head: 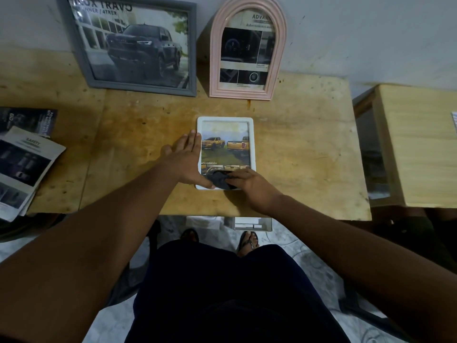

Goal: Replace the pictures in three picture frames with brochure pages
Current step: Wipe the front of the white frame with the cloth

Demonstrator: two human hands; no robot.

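- The white frame (251, 144) lies flat in the middle of the worktop (296, 144). Its near edge is hidden under a dark cloth (221, 180) and both hands.
- Right hand (249, 185): grip closed round the bunched cloth, pressing it on the glazing over a page of yellow trucks.
- Left hand (184, 162): grip wide, straight fingers flat along the white frame's left rim.
- The grey frame (143, 87), its top cut off, and the arched, ribbed pink frame (214, 60) lean on the wall.
- Loose brochure pages (24, 164) lie at the left end, partly out of view. Bare scuffed wood lies right of the white frame.
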